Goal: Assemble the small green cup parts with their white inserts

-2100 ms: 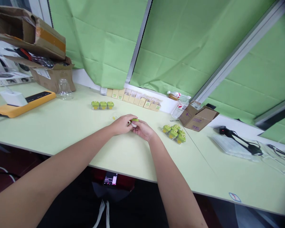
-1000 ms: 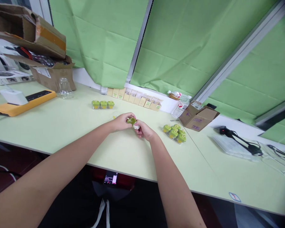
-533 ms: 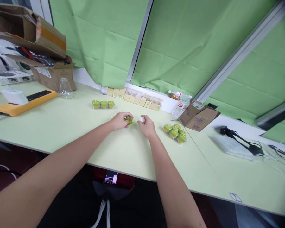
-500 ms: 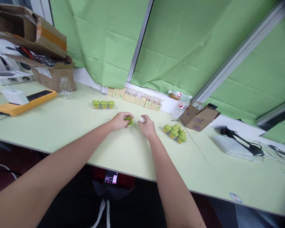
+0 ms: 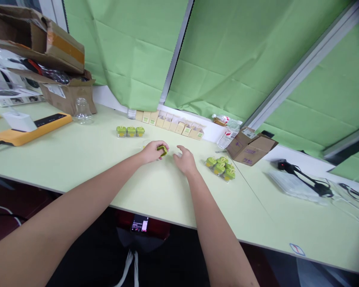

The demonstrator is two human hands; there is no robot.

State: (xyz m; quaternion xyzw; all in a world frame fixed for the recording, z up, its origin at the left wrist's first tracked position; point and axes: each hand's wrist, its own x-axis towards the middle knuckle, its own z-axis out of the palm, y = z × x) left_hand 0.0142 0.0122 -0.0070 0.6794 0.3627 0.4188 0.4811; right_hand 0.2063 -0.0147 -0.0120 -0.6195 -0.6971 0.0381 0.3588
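Observation:
My left hand point(image 5: 152, 152) rests on the pale green table point(image 5: 77, 159) and pinches a small green lid point(image 5: 162, 150) between thumb and fingers. A short gap to the right, my right hand point(image 5: 184, 158) lies on the table with its fingers curled down. Whatever is under them is hidden. Three green-lidded little jars point(image 5: 130, 131) stand in a row just beyond my left hand. A cluster of several more green jars point(image 5: 221, 166) lies to the right of my right hand.
A row of small cartons point(image 5: 169, 122) lines the back wall. An open cardboard box point(image 5: 249, 148) sits at the back right, with a black cabled device point(image 5: 302, 175) beyond it. A yellow device point(image 5: 30, 129), glass bottle point(image 5: 82, 111) and stacked boxes point(image 5: 36, 36) fill the left.
My hands held the lid and a white piece together, then drew apart. The white piece seen in my right fingers half a second ago no longer shows.

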